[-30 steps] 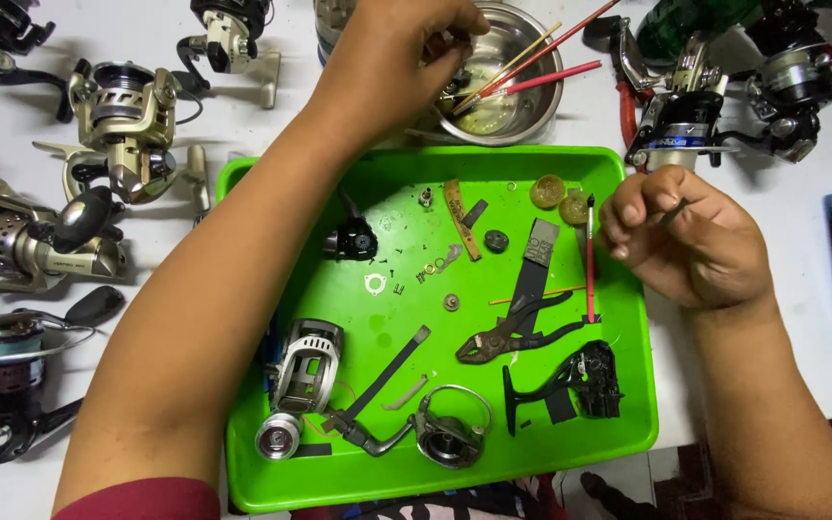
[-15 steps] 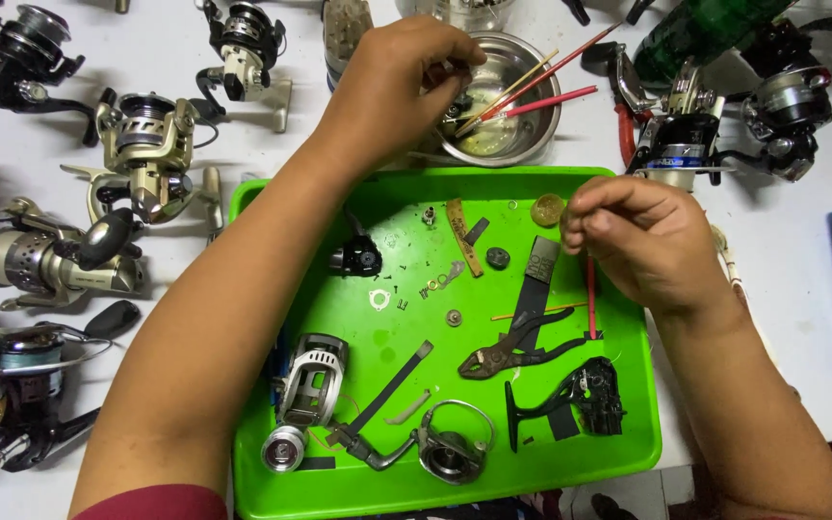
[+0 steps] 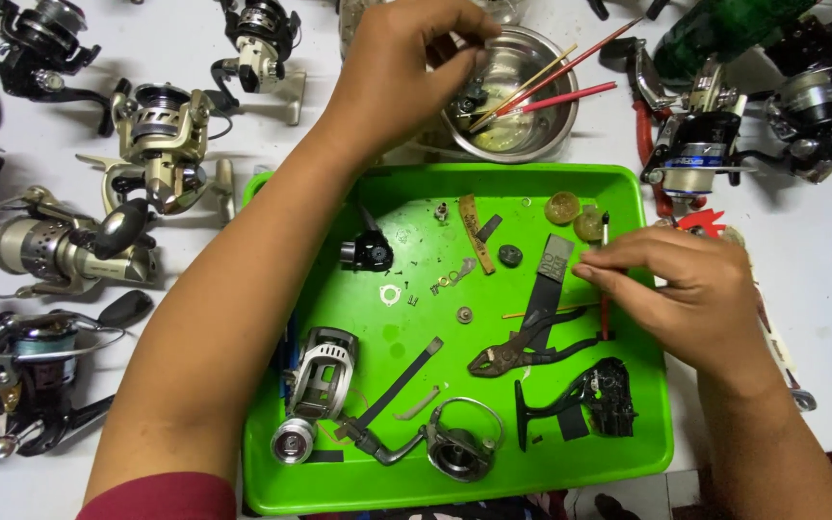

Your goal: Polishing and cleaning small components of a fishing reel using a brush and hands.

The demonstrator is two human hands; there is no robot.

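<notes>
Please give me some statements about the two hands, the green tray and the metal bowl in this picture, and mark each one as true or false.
1. The left hand reaches into the metal bowl. True.
2. The right hand rests outside the green tray, on the white table. False: it is over the tray's right side, its fingertips pinching a thin red-handled tool.
3. The pliers lie inside the tray. True.
4. The bowl stands inside the tray. False: it stands on the table, just beyond the tray's far edge.
5. Thin red and yellow sticks lean in the bowl. True.
</notes>
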